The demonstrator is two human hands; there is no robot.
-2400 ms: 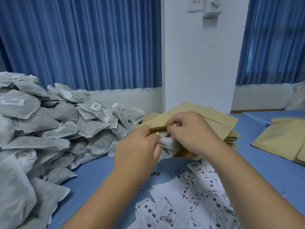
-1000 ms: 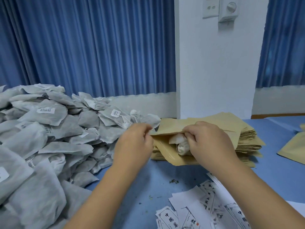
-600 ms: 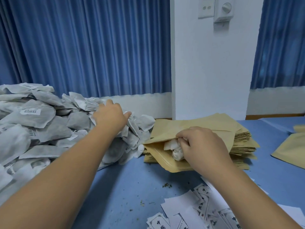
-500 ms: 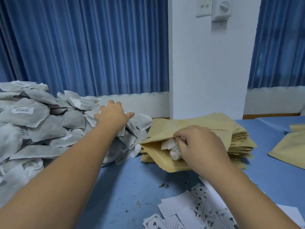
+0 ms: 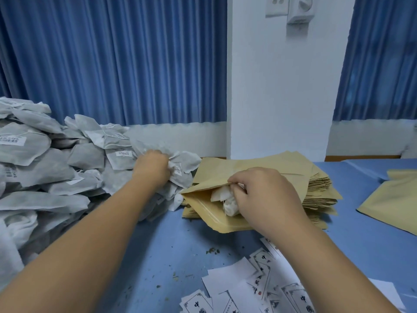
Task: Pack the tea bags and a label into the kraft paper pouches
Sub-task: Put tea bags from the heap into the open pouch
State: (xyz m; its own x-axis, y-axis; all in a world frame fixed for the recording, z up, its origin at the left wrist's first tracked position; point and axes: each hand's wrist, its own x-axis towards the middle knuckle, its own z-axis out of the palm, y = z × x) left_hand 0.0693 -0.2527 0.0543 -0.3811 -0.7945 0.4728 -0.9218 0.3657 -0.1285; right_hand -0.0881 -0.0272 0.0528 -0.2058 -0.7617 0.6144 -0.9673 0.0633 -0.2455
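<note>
Left hand (image 5: 151, 167) now tight around tea bag (image 5: 183, 171); right hand (image 5: 265, 192), as before, pinching pouch (image 5: 213, 219).

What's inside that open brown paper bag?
White crumpled tea bags show at the mouth of the kraft pouch, held by the right hand. Anything deeper is hidden by the paper and the hand.

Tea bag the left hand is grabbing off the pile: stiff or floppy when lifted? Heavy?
Probably floppy: the tea bag crumples where the left hand grips it, and those in the pile sag over each other. Likely light for its size, since the bags look thin and flat. Neighbours may drag along, because the bags overlap loosely there.
</note>
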